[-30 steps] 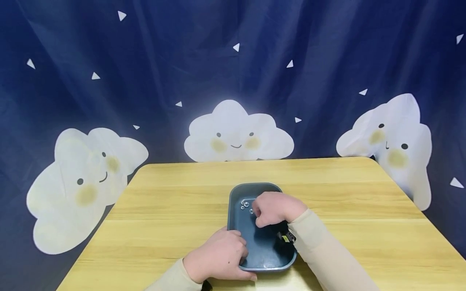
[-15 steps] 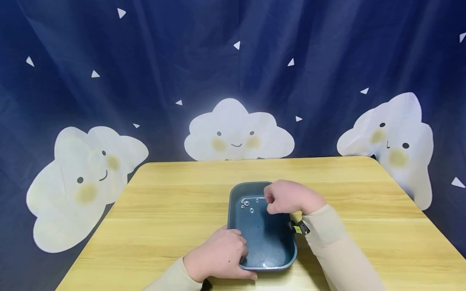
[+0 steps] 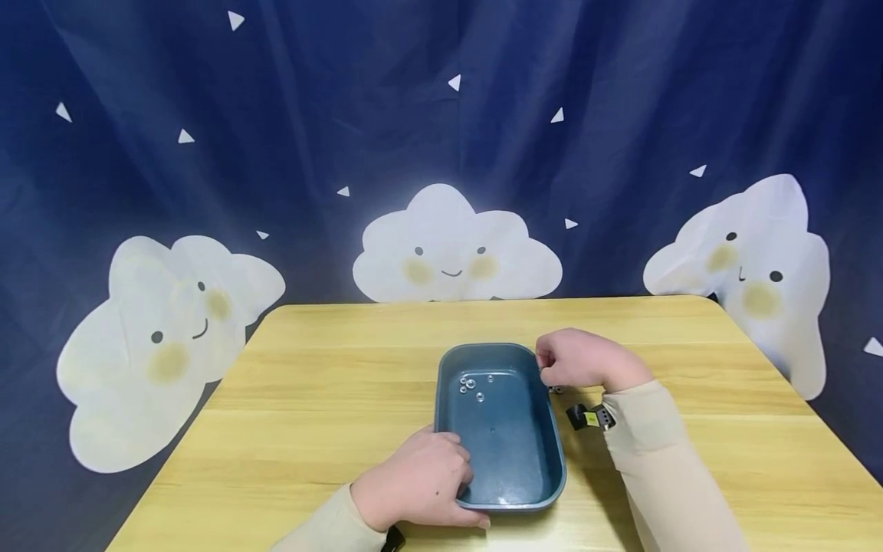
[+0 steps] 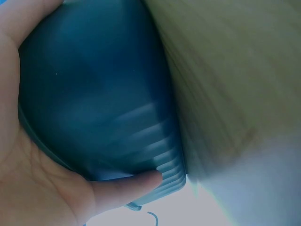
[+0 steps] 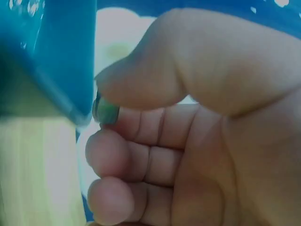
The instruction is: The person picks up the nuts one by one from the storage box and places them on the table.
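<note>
A dark teal rectangular tray [image 3: 507,468] stands on the table. My left hand [image 3: 417,479] grips its near left corner, fingers over the rim and thumb along the outside, as the left wrist view also shows. Several small shiny metal nuts [image 3: 471,384] lie at the tray's far left inside. Just beyond the tray's right wall is my right hand [image 3: 586,359]. In the right wrist view, its thumb and index finger pinch a small metal nut [image 5: 108,112], while the other fingers are curled. A few shiny nuts [image 3: 559,390] lie on the table below this hand, partly hidden.
The wooden table [image 3: 331,383] extends around the tray on every side. Behind it hangs a dark blue curtain [image 3: 386,100] with white clouds and triangles. A small black wrist device [image 3: 590,418] sits at the right sleeve.
My right hand has moved from over the tray to the right, past its rim. A further nut in the tray has come into view. My left hand has kept its grip.
</note>
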`<state>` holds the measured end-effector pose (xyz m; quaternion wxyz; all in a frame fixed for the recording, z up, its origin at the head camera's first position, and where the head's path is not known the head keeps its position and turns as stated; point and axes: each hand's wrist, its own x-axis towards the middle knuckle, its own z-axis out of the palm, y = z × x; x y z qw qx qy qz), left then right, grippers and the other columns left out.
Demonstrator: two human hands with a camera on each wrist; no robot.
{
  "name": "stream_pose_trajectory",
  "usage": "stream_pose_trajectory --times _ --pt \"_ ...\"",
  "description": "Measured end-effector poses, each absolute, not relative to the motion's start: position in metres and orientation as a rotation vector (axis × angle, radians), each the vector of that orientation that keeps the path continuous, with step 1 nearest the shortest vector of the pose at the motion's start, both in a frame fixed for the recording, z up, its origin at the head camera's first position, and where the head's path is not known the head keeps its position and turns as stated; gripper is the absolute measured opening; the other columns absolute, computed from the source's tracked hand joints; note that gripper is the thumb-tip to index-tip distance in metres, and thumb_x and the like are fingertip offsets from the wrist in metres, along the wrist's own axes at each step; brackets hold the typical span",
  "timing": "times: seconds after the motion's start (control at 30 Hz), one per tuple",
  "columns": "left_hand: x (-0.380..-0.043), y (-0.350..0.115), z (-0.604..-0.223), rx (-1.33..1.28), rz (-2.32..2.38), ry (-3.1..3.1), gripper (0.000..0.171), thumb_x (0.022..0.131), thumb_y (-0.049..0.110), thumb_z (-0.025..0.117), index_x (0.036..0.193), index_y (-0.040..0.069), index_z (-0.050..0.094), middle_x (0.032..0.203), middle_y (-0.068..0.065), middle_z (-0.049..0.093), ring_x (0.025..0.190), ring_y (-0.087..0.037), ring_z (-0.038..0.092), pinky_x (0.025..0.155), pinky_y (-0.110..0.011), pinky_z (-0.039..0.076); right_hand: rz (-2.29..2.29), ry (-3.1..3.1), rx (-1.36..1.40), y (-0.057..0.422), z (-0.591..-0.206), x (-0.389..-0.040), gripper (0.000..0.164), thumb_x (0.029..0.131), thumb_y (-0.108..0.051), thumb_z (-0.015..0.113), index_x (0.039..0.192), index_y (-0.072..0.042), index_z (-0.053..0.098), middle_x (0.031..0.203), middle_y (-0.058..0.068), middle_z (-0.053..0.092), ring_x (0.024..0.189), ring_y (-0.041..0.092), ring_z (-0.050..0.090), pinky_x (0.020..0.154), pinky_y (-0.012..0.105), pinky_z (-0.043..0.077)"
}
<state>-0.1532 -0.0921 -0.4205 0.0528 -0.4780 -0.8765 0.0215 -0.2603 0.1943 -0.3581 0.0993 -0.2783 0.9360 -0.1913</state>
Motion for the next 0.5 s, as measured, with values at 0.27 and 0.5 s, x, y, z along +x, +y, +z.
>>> stream_pose_trajectory --times 0.27,0.5 --pt "-0.153 -0.092 -0.420 -1.456 0.067 -2.626 0.057 0.077 0.079 0.064 0.052 0.029 0.052 0.056 0.018 0.038 0.060 -0.006 0.036 0.061 -0.025 0.036 -0.561 2.760 -0.721 0.215 -0.368 -0.269 0.006 0.076 -0.007 0.062 0.078 -0.013 0.061 0.072 -0.004 0.055 0.066 0.015 0.050 0.062 0.033 0.041" --pt "-0.152 -0.092 -0.421 -1.454 0.069 -2.629 0.056 0.077 0.078 0.064 0.054 0.029 0.054 0.057 0.019 0.038 0.061 -0.006 0.036 0.062 -0.025 0.036 -0.512 2.710 -0.622 0.223 -0.383 -0.276 0.008 0.077 -0.004 0.061 0.080 -0.012 0.060 0.074 -0.002 0.054 0.068 0.016 0.050 0.063 0.033 0.041"
